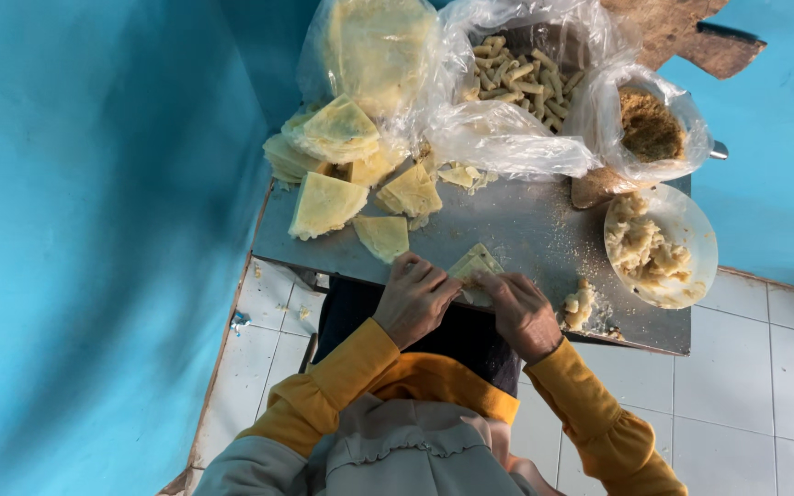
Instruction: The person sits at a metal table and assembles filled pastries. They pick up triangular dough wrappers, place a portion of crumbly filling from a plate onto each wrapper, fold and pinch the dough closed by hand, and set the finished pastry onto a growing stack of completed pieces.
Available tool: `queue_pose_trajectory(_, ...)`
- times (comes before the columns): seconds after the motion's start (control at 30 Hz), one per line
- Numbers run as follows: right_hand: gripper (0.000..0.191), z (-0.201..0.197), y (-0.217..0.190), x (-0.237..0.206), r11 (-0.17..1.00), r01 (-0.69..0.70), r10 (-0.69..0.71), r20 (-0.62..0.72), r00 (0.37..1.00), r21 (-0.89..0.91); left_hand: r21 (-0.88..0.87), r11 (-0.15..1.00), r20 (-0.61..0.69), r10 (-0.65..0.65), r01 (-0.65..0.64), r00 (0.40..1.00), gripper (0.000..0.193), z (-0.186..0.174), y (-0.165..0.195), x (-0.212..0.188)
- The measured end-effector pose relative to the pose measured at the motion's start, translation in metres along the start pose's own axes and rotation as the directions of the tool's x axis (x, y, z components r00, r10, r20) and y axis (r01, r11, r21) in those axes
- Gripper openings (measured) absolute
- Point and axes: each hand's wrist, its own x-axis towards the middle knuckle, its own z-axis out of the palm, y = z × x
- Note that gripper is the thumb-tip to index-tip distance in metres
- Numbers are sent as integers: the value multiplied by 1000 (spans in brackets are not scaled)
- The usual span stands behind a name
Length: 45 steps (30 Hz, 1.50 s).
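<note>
Your left hand (413, 298) and right hand (521, 312) meet on a triangular pastry wrapper (472, 268) at the near edge of the metal table (526, 230); fingertips of both pinch it, its tip pointing to 12 o'clock. A lump of filling (579, 304) lies at 3 o'clock.

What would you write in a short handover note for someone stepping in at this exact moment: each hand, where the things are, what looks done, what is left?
Left hand and right hand: both press on one pale wrapper at the near edge of the metal table, fingers folding it.
Filling: a small lump lies just right of the right hand; more is in the white bowl.
Cut wrappers are stacked and spread at the far left of the table.
Done: rolled pieces fill a plastic bag at the back.
Left: the wrapper in hand is only partly folded; many wrappers lie unused.
</note>
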Motion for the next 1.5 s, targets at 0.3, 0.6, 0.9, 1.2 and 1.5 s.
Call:
queue_pose_trajectory(0.3, 38, -4, -10, -15, 905, -421, 423, -10, 906, 63, 26, 999, -31, 26, -25, 999, 27, 16, 6, -9)
queue_pose_trajectory(0.6, 45, -10, -9, -6, 910, -402, 395, 88, 914, 95, -113, 994, 0, 6, -6, 1000, 24, 17, 11, -12)
queue_pose_trajectory(0.9, 52, -13, -13, 2, 885, -366, 340, 138, 930, 286, -89, 993, 7, 73, -72, 997, 18, 22, 5, -7)
queue_pose_trajectory(1.2, 61, -18, -3, 13, 903, -351, 254, 350, 902, 249, -121, 989, 1, -89, 89, 996, 12, 24, 10, 10)
queue_pose_trajectory(1.5, 68, -5, 15, 40, 851, -424, 294, 386, 874, 310, 62, 998, 61, 15, -19, 998, 19, 28, 8, 13)
